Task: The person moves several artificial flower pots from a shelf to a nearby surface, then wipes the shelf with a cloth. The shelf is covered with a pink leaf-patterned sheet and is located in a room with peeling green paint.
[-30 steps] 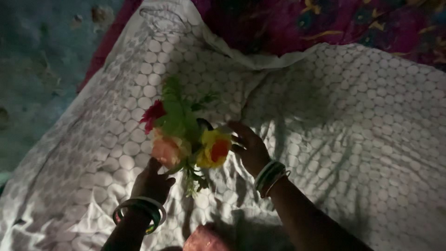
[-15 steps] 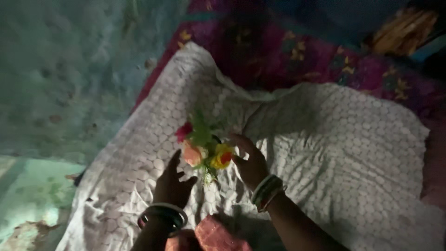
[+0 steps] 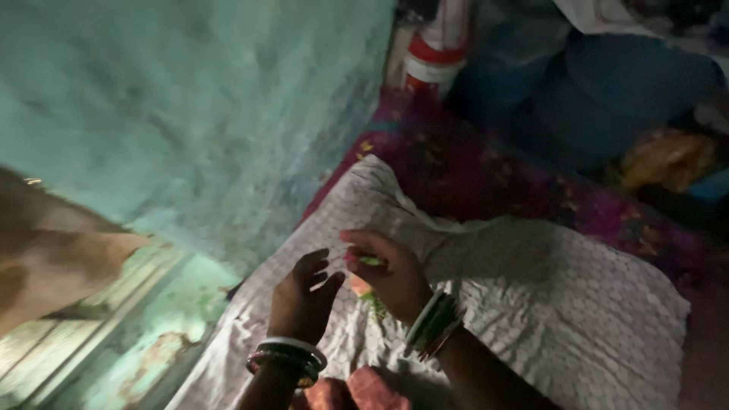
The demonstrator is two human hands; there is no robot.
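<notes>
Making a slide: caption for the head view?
Two bangled hands, right hand closed over a flower bunch, left hand open beside it, above white patterned cloth.

cloth [image 3: 531,304]: white, circle pattern | bedspread [image 3: 486,182]: magenta, yellow motifs | wall [image 3: 190,99]: teal

A white cloth [image 3: 577,304] with a pattern of small round spots lies spread out, wrinkled, from the middle to 4 o'clock. Under it is a dark pink blanket [image 3: 471,182] with little yellow shapes, showing along the cloth's far edge at about 1 o'clock. A blue-green wall [image 3: 190,106] fills the side from 9 to 11 o'clock, rough and patchy. At 12 o'clock stands a red and white tube-shaped thing [image 3: 437,53], blurry. At 2 o'clock lies something big and dark blue [image 3: 607,99], with a yellow bundle [image 3: 668,156] just beside it. At 6 o'clock is a bit of shiny pink cloth [image 3: 357,391].
</notes>
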